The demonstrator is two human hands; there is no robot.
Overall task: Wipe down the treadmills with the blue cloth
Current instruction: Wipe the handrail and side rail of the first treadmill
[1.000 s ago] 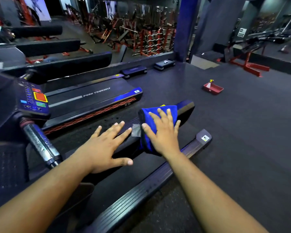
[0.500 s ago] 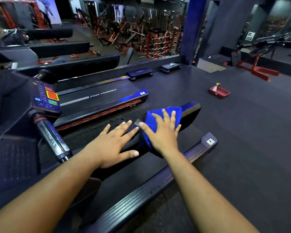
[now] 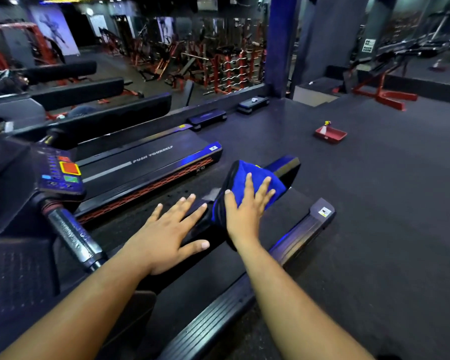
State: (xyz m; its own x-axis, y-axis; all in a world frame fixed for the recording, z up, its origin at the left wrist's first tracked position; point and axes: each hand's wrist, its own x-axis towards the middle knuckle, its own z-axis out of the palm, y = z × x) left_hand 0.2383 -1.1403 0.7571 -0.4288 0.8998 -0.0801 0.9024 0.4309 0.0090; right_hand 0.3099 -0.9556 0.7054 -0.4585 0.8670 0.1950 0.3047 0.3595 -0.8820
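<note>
Your right hand [image 3: 244, 206] lies flat on the blue cloth [image 3: 247, 175], fingers straight & spread, pressing it down, no pinch. The cloth is draped over the left side rail [image 3: 283, 165] of the near treadmill [image 3: 218, 268], close to the rail's far end, hanging a bit over both sides. Your left hand [image 3: 166, 235] is flat too, fingers wide apart, palm down on the same rail just beside the cloth, holding nothing; its fingertips almost reach the cloth's edge. The right rail [image 3: 296, 235] runs under your right forearm. Left of you is a 2nd treadmill [image 3: 146, 165] w/ "PUSH YOURSELF" on the deck, plus a console [image 3: 60, 172] & chrome handlebar [image 3: 73, 237]. A red tray [image 3: 331, 135] w/ a spray bottle [image 3: 325, 127] sits on the floor [image 3: 387, 203], well apart to the right.
</note>
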